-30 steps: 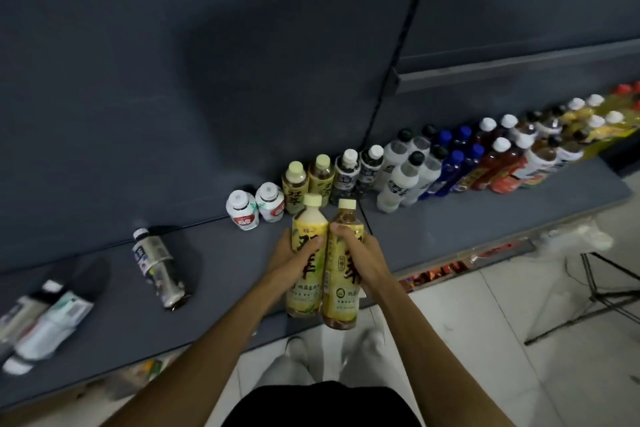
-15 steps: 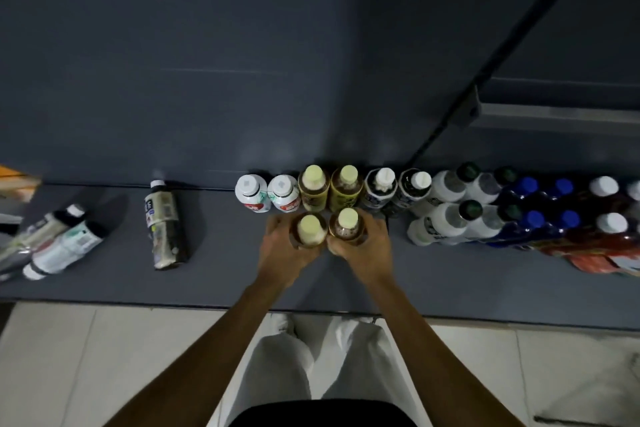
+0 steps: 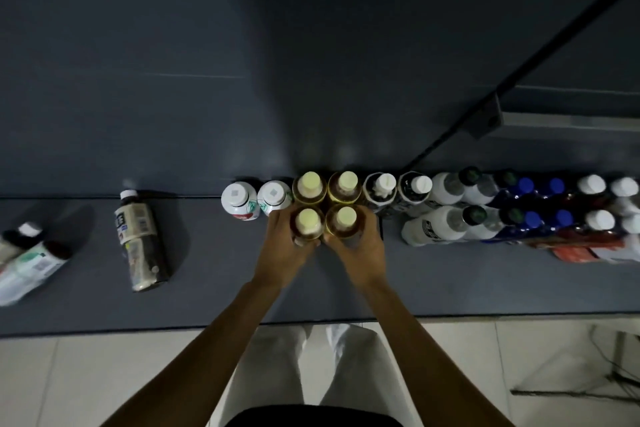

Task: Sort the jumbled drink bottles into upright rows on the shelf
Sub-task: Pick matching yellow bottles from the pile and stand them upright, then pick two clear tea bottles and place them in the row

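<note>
Both hands, left (image 3: 282,253) and right (image 3: 360,251), arms outstretched, each grip one upright yellow-capped bottle (image 3: 307,222) on the shelf (image 3: 207,270).

Single head-worn view, wide-angle, looking almost straight down from close above the grip. It faces the shelf (image 3: 104,305) and back wall beyond the grip, with floor tiles (image 3: 69,385) nearer the wearer below it.

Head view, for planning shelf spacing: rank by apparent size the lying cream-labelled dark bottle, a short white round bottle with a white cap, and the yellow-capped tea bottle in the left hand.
1. Lying cream-labelled dark bottle, shown full length.
2 and 3. Unsure: the short white round bottle and the yellow-capped tea bottle in the left hand are seen top-down and look alike.
</note>
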